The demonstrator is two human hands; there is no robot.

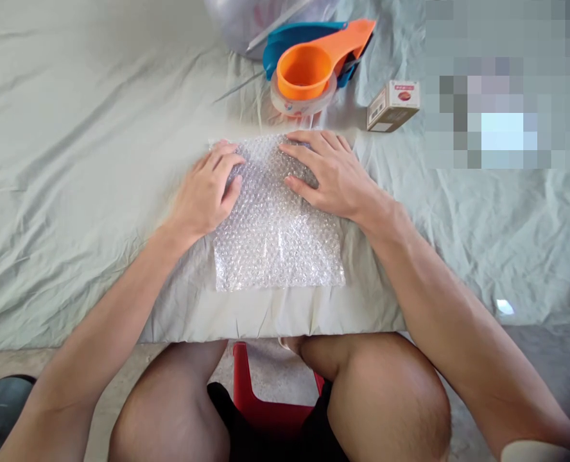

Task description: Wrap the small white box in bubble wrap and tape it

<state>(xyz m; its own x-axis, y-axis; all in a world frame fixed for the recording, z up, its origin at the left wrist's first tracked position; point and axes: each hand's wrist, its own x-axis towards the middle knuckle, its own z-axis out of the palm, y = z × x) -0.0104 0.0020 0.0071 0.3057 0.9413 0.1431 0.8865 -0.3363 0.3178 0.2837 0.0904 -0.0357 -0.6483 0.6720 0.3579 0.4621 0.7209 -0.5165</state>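
Observation:
A sheet of clear bubble wrap [278, 237] lies flat on the cloth-covered table, close to its front edge. My left hand [210, 189] rests on the sheet's upper left side, fingers apart and slightly bent. On the upper right part of the sheet, my right hand [330, 170] lies with its fingers spread. Both palms face down and neither hand grips anything. Just beyond the sheet is an orange and blue tape dispenser [352, 42] with a roll of clear tape [304, 106]. To its right stands a small box [393, 106] with a red print.
A clear plastic bag or wrapped bundle [251, 25] sits at the back. The wrinkled grey-green cloth [73, 160] covers the table. Below its front edge are a red stool [266, 404] and, at far left, a dark round object [0, 410]. The upper right corner is pixelated.

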